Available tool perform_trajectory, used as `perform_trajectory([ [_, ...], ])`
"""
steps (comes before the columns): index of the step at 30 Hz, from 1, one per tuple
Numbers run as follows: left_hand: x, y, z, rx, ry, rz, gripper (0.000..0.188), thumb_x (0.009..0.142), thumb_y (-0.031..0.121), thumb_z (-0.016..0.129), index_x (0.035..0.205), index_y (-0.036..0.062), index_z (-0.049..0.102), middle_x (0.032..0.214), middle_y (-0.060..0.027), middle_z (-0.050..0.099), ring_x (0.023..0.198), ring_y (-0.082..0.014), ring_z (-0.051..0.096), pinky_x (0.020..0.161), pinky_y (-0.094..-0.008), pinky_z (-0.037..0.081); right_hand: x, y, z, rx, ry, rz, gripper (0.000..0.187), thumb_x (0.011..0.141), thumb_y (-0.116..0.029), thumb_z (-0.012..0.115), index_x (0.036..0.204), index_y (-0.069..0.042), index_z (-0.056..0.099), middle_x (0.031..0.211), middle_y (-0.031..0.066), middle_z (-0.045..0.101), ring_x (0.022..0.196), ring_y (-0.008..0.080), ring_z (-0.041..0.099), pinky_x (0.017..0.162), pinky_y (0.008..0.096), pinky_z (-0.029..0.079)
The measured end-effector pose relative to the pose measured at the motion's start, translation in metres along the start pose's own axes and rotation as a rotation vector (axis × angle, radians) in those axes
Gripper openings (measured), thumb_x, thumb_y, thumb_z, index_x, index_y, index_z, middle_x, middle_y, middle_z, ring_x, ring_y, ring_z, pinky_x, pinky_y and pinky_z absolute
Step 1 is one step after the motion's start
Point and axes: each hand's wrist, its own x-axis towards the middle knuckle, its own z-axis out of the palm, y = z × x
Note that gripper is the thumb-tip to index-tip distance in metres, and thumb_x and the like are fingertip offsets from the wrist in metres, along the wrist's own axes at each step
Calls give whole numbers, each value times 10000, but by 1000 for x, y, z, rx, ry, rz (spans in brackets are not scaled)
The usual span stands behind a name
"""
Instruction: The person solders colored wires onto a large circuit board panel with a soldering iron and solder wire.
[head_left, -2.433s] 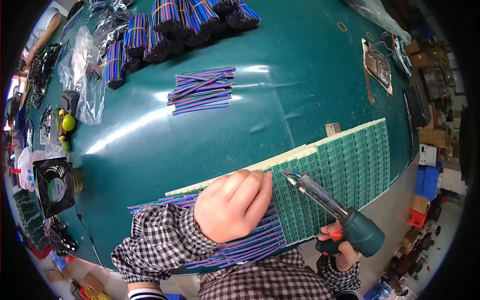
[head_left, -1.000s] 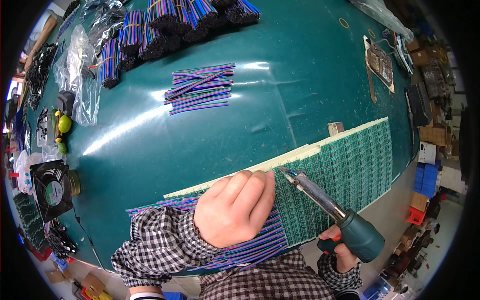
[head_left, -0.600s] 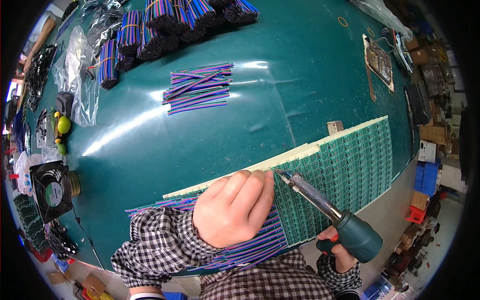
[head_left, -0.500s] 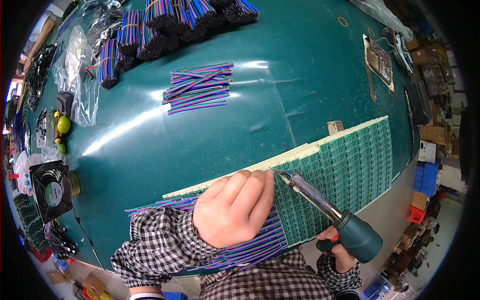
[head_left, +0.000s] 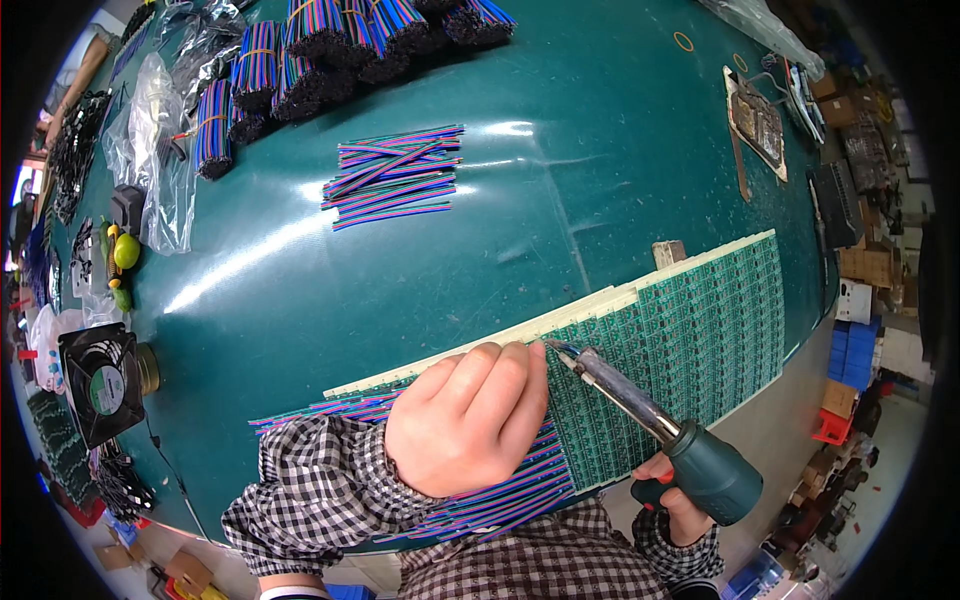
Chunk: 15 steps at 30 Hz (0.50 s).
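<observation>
My left hand [head_left: 465,425] lies back up over the near edge of a panel of small green circuit boards [head_left: 710,330]. Its fingers are curled and pressed together; what they pinch is hidden under them. With my right hand [head_left: 688,515] I grip the dark green handle of a soldering gun [head_left: 712,472]. The metal tip reaches the panel right beside my left fingertips. Flat multicoloured ribbon wires [head_left: 520,495] lie in rows under my left hand and wrist, along the panel's left part.
A loose pile of cut ribbon wires [head_left: 395,175] lies farther back, behind it rubber-banded wire bundles [head_left: 315,30]. A small black fan [head_left: 100,385] stands at left. A wooden block [head_left: 668,254] touches the panel's far edge. A soldering stand [head_left: 757,125] sits far right.
</observation>
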Motion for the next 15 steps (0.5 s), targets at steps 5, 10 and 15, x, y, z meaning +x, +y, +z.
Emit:
perform_trajectory([
  [5,-1,0,2,25,0,16,286,764,82,700,1015,-55,720,944,-82,646,845,-185,644,695,-271,511,-3,-1,1,-60,34,-23,606,681,-388,960,1046,26,709,851,42,788,813,139,708,810,317,524],
  [10,-1,-1,1,25,-6,22,284,769,83,704,1016,-55,720,942,-83,645,844,-184,645,699,-271,513,-4,1,-2,7,14,0,660,627,-409,982,1036,34,713,853,36,782,805,147,708,783,322,533],
  [15,0,-1,0,29,-12,27,289,766,85,699,1017,-55,720,946,-84,646,847,-186,646,701,-271,515,-5,1,0,26,46,19,690,627,-409,989,1053,52,702,874,52,783,820,151,719,792,314,544],
])
